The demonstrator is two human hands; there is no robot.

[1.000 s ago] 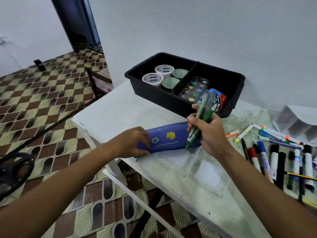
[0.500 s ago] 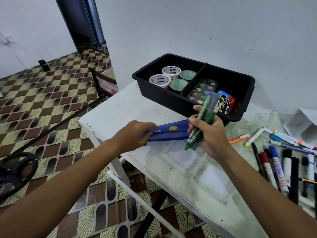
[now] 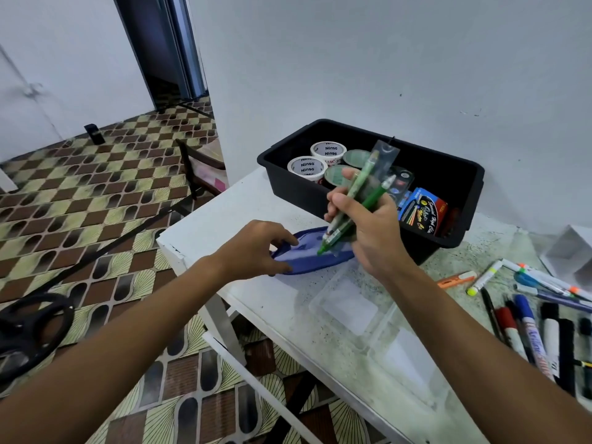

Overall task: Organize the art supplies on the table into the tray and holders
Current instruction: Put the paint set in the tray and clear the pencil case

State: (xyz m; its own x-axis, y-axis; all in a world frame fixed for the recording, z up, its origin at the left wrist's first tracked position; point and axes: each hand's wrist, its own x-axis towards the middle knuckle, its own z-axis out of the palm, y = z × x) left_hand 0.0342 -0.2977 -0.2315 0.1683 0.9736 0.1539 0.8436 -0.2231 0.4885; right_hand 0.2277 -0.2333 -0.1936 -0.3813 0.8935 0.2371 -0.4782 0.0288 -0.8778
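Left hand (image 3: 256,248): thumb and fingers curled onto the near-left end of the blue pencil pouch (image 3: 307,256), spreading its mouth.
Pouch: soft fabric, light and floppy by the look of it; it lies on the white table (image 3: 224,219) between both hands and is best held at the rim so the mouth stays open.
Right hand (image 3: 365,225): fingers clenched round the green pens (image 3: 355,200), which seem to sit in a clear sleeve.
Pens: stiff, light, likely slippery; tips point down over the pouch mouth, just below the fingers.
Black tray (image 3: 461,187): beyond the right knuckles.
Loose markers (image 3: 528,318): well right of the right wrist.
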